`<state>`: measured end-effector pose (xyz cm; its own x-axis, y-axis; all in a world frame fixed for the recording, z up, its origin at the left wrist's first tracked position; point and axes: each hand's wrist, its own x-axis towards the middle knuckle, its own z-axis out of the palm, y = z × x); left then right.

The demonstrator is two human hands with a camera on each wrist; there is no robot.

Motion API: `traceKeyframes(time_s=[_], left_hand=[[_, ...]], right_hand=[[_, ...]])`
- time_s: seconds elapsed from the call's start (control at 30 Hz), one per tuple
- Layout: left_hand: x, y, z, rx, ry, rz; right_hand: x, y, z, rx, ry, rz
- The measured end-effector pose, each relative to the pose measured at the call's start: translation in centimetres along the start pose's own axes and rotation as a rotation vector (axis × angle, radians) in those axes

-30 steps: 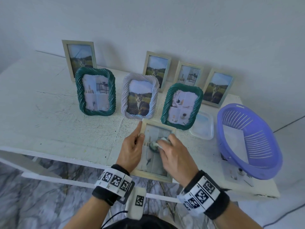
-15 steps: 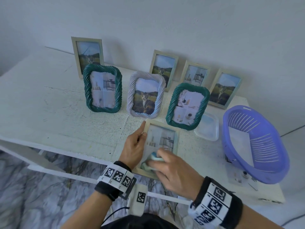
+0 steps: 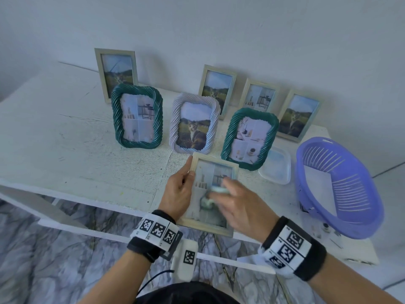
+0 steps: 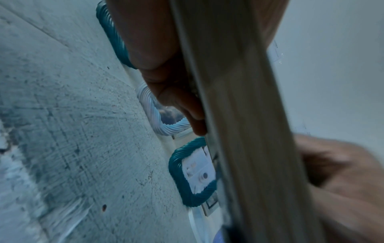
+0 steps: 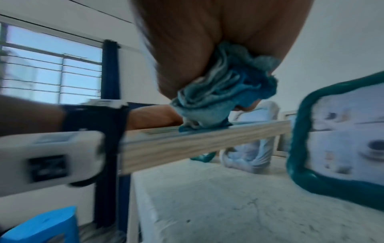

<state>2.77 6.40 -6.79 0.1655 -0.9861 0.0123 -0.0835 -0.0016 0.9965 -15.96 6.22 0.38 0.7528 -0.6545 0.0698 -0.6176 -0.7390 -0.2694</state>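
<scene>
The fingers [image 3: 185,170] of the left hand [image 3: 177,189] are curled round the left edge of the picture frame [image 3: 205,172], which is held tilted above the near edge of the surface [image 3: 87,154]. A cloth [image 3: 209,198] is gripped by the right hand [image 3: 241,207] and pressed on the glass. If it is pushed too hard toward 12 o'clock, the white frame [image 3: 195,126] could be toppled.

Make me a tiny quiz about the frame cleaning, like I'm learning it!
1. Pick one: what does the right hand press on the frame? A spoon, B cloth, C brush.
2. True or false: the left hand holds the frame by its left edge.
3. Count: how many twisted frames stand on the table?
Key: 1 B. 2 True. 3 Three.
</scene>
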Motion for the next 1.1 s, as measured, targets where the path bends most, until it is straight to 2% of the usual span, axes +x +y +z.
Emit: traceKeyframes(time_s=[0.13,0.2,0.27,0.37,0.43,0.5,0.57,0.67,0.7,0.77,0.83,0.97,1.1], left_hand=[[-0.2,0.2,0.3,-0.014,-0.003,0.043],[-0.1,0.5,0.4,-0.013,0.006,0.057],[0.2,0.7,-0.1,-0.014,0.014,0.057],[1.0,0.7,-1.5,-0.017,0.037,0.05],[1.4,0.6,-2.1,-0.018,0.048,0.047],[1.3,0.7,-2.1,-0.016,0.061,0.068],[1.1,1.0,-1.6,-0.015,0.059,0.1],[0.7,1.4,-0.9,-0.006,0.048,0.118],[0.6,1.5,-0.8,-0.017,0.048,0.104],[0.7,1.9,-0.9,-0.004,0.049,0.091],[0.7,2.2,-1.3,0.018,0.037,0.109],[0.5,2.0,-2.1,-0.032,0.034,0.047],[0.0,1.6,-1.5,0.002,0.058,0.08]], right_hand=[[2.2,1.5,0.2,-0.077,0.175,0.284],[2.9,1.0,0.5,-0.062,0.216,0.332],[2.9,-0.3,0.7,0.025,0.212,0.293],[1.5,-2.6,0.9,0.159,0.085,0.108],[0.5,-3.1,1.0,0.178,0.005,0.017],[0.7,-2.3,0.6,0.119,-0.014,-0.013],[2.0,-1.2,-0.1,0.026,0.044,0.058],[4.7,-0.1,-0.9,-0.063,0.222,0.317],[5.2,-0.3,-1.0,-0.072,0.249,0.354],[5.3,-1.5,-0.7,-0.059,0.248,0.312],[4.2,-3.1,0.1,0.036,0.178,0.204],[1.1,-5.2,1.1,0.138,0.037,0.025],[-0.6,-4.0,0.9,0.074,-0.026,-0.011]])
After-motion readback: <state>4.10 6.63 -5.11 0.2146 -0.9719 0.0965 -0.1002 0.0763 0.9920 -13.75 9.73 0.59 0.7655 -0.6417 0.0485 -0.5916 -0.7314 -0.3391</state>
